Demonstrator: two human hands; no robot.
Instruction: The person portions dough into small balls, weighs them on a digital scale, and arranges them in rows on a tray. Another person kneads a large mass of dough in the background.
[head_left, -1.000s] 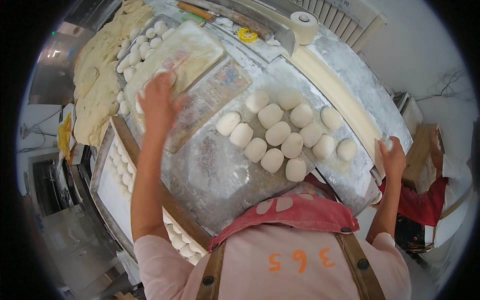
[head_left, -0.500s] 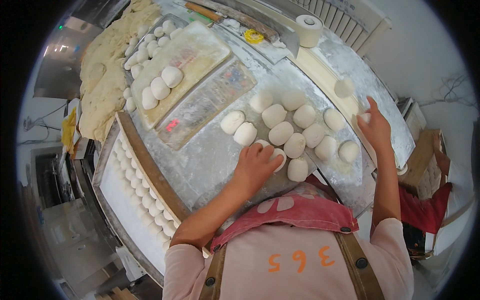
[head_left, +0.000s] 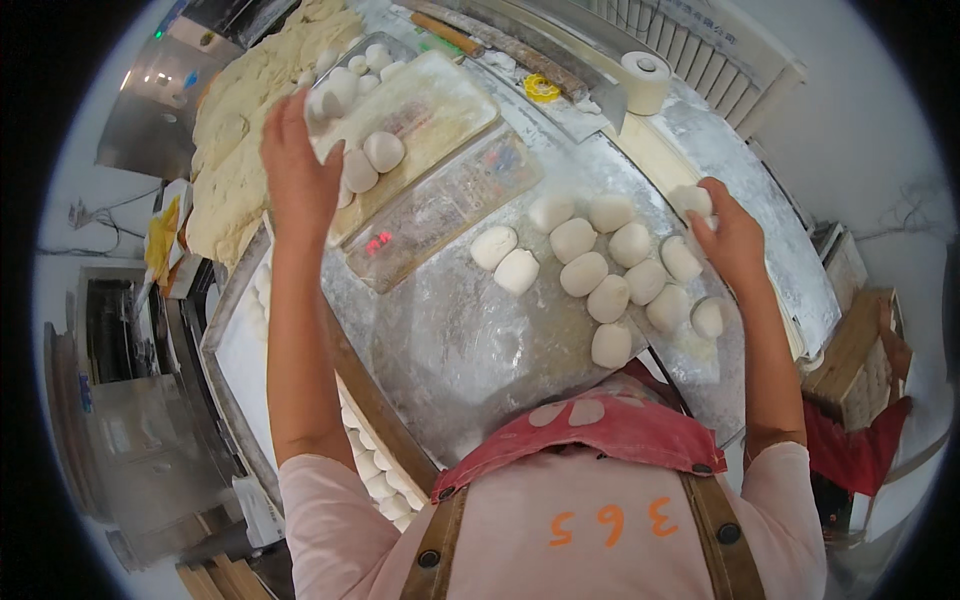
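My right hand [head_left: 735, 235] is closed round a white dough ball [head_left: 690, 200] by the cream strip along the worktable's right side. Near it, several floured dough balls [head_left: 583, 273] sit grouped on the grey worktable [head_left: 440, 350]. My left hand [head_left: 300, 170] is raised at the far left, slightly blurred, fingers stretched and thumb apart. Two larger dough balls [head_left: 340, 86] are just beyond its fingertips; whether they touch the hand is unclear. Beside its thumb, a few dough balls [head_left: 383, 152] lie on a flat yellowish board [head_left: 450, 90].
A large dough mass [head_left: 230, 130] covers the far left. A wood-edged tray [head_left: 375, 400] with rows of dough pieces stands left of me, partly behind my arm. A clear plastic-covered scale [head_left: 440, 215] with red digits lies centre-left. A white roll [head_left: 645, 82] and yellow cutter [head_left: 541, 88] are at the back.
My left hand has moved from the near dough balls up to the far-left board; the two balls under it are gone from there. My right hand now grips a ball that was blurred beside it.
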